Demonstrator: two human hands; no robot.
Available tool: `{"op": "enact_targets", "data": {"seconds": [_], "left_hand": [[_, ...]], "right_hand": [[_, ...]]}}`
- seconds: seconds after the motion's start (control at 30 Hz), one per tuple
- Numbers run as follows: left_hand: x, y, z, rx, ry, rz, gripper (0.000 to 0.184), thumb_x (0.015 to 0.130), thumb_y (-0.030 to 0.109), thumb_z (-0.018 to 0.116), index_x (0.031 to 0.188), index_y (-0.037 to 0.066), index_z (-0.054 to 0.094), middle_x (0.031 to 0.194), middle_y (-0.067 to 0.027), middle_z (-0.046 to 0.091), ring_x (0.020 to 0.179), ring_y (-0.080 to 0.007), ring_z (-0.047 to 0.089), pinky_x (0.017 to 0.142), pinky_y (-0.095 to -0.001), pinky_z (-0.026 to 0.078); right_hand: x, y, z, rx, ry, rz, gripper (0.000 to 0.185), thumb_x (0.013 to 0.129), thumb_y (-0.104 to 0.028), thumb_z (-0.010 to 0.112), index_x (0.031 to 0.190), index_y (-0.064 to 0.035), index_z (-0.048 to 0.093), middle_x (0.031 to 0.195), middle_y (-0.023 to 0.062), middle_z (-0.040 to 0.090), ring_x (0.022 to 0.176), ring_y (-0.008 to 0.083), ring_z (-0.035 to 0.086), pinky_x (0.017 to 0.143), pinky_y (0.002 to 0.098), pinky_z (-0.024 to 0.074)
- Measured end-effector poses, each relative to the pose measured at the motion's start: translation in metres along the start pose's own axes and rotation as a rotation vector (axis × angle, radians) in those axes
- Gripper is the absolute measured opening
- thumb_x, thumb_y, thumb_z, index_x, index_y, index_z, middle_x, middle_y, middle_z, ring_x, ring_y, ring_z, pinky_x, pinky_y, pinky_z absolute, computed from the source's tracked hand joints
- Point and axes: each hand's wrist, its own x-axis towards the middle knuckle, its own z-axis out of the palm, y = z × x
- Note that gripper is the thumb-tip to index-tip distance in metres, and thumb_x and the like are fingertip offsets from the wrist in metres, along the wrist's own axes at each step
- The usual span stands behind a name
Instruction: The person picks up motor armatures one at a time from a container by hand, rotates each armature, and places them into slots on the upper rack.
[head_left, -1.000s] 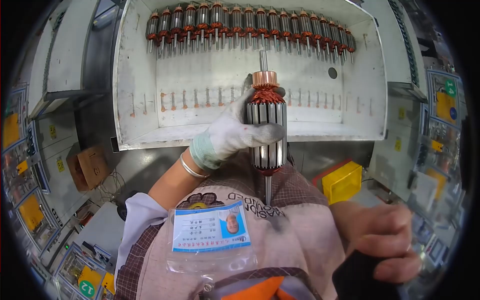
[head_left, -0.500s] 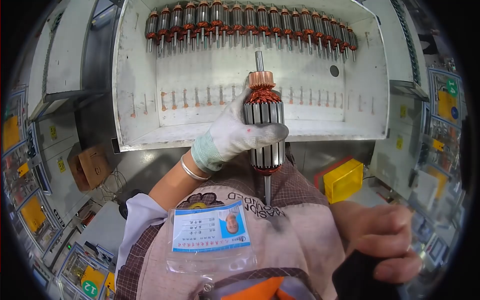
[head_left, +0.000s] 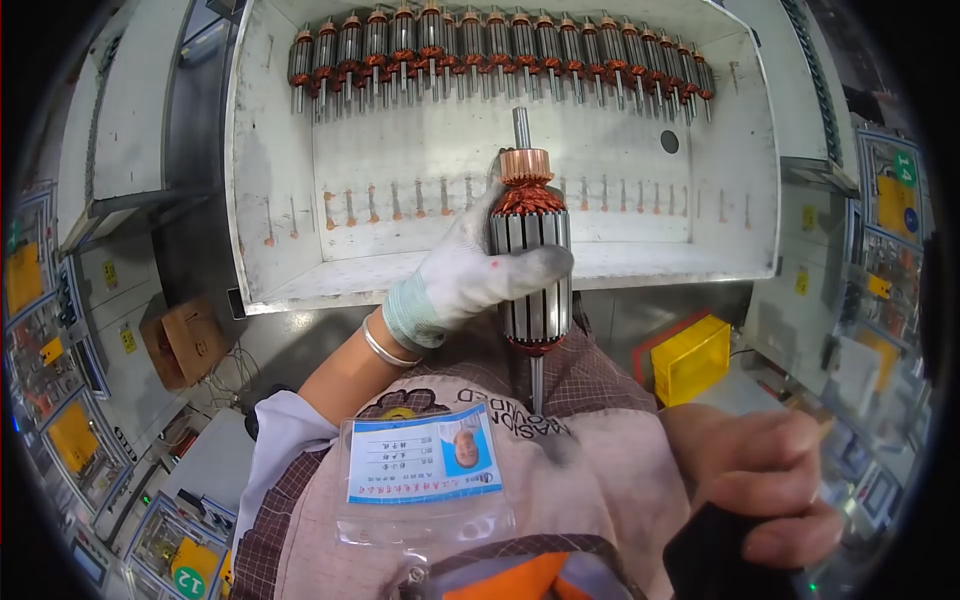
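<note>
My left hand (head_left: pixel 470 275), in a white glove with a pale green cuff, is closed around a motor armature (head_left: pixel 532 225). The armature stands roughly upright in front of the apron, its copper commutator and upper shaft pointing away from me, its lower shaft toward my body. The thumb lies across the steel core; the other fingers are hidden behind it. My right hand (head_left: pixel 765 480), bare, is at the lower right with its fingers curled, beside a dark black shape (head_left: pixel 715 550). What it grips there cannot be made out.
A white, stained tray (head_left: pixel 500 277) lies ahead, with a row of several armatures (head_left: pixel 430 45) along its far side. A yellow bin (head_left: pixel 690 358) stands at right, a cardboard box (head_left: pixel 185 338) at left. A badge (head_left: pixel 420 455) hangs on the apron.
The view has shifted very slightly. My left hand still holds the armature in nearly the same place, and my right hand remains curled at the lower right.
</note>
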Motion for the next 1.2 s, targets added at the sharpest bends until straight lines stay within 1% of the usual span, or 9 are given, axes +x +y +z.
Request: {"op": "enact_targets", "data": {"seconds": [0.13,0.23,0.4,0.5,0.63,0.67,0.77,1.0,1.2], "left_hand": [[0.002,-0.006,-0.008,-0.451,-0.223,-0.03,0.07,0.072,0.018,0.067,0.129,0.001,0.031,0.11,-0.0198,0.055,0.099,-0.0256,0.056,0.086,-0.0368,0.046],[0.002,0.005,-0.004,-0.267,-0.23,-0.016,0.074,0.068,0.021,0.068,0.129,0.0,0.031,0.114,-0.0205,0.052,0.102,-0.0342,0.056,0.085,-0.0441,0.047],[0.013,0.002,-0.013,0.027,-0.234,0.128,0.06,0.068,0.014,0.069,0.121,0.001,0.045,0.098,-0.0032,0.055,0.085,-0.0129,0.054,0.081,-0.0299,0.045],[0.01,0.005,-0.005,-0.049,-0.174,-0.015,0.064,0.067,0.014,0.07,0.123,0.002,0.044,0.099,-0.0014,0.052,0.086,-0.011,0.05,0.083,-0.0289,0.043],[0.01,0.011,-0.005,-0.479,-0.321,-0.069,0.075,0.067,0.008,0.067,0.132,0.004,0.03,0.121,-0.0157,0.048,0.107,-0.0275,0.053,0.092,-0.0409,0.041],[0.013,0.009,-0.01,-0.388,-0.329,-0.076,0.078,0.067,0.006,0.067,0.134,0.005,0.026,0.124,-0.0212,0.046,0.11,-0.0364,0.051,0.094,-0.0455,0.041],[0.018,0.011,-0.013,-0.332,-0.283,-0.073,0.076,0.066,0.002,0.068,0.131,0.004,0.03,0.112,-0.017,0.054,0.103,-0.0304,0.057,0.088,-0.0416,0.046],[0.034,0.014,-0.023,-0.251,-0.25,-0.043,0.073,0.063,0.001,0.068,0.128,0.003,0.035,0.097,-0.0072,0.055,0.086,-0.0175,0.057,0.079,-0.0345,0.048],[0.044,0.006,-0.038,-0.522,-0.262,-0.277,0.084,0.061,0.007,0.074,0.132,0.007,0.028,0.105,-0.012,0.056,0.1,-0.0273,0.057,0.085,-0.0407,0.047]], "right_hand": [[0.002,-0.001,0.002,-0.053,0.02,0.014,0.028,0.072,-0.005,0.066,0.076,-0.0119,0.04,0.077,-0.0075,0.042,0.047,0.0049,0.045,0.049,0.026,0.0229],[-0.001,-0.001,-0.002,-0.04,0.049,0.011,0.026,0.073,-0.006,0.065,0.075,-0.0121,0.04,0.076,-0.0076,0.042,0.046,0.005,0.045,0.049,0.0259,0.0227],[0.005,0.006,0.002,0.006,0.076,-0.013,0.025,0.074,-0.008,0.065,0.074,-0.0118,0.039,0.07,-0.0069,0.042,0.043,0.0046,0.043,0.046,0.0243,0.0219],[0.011,0.008,0.003,0.01,0.055,-0.012,0.025,0.074,-0.008,0.064,0.074,-0.0118,0.04,0.069,-0.0065,0.042,0.042,0.0043,0.042,0.044,0.0236,0.0212],[0.011,0.014,0.001,0.068,0.044,0.011,0.025,0.074,-0.007,0.064,0.072,-0.0122,0.039,0.069,-0.0064,0.041,0.041,0.0044,0.042,0.044,0.0241,0.021],[0.01,0.017,0.001,0.064,0.059,0.011,0.025,0.074,-0.007,0.064,0.072,-0.0124,0.039,0.069,-0.0063,0.041,0.04,0.0044,0.042,0.044,0.0243,0.021],[0.017,0.02,0.009,-0.039,0.142,0.005,0.026,0.074,-0.007,0.064,0.071,-0.0128,0.038,0.069,-0.0063,0.04,0.041,0.0047,0.042,0.045,0.0249,0.021],[0.026,0.033,0.01,-0.146,0.069,0.019,0.028,0.072,-0.005,0.065,0.069,-0.0129,0.038,0.076,-0.0067,0.041,0.042,0.0057,0.044,0.044,0.0257,0.0205],[0.026,0.048,0.014,-0.146,0.077,0.049,0.028,0.07,-0.003,0.066,0.07,-0.0128,0.04,0.08,-0.0067,0.043,0.042,0.0058,0.045,0.044,0.0258,0.0203]]}}
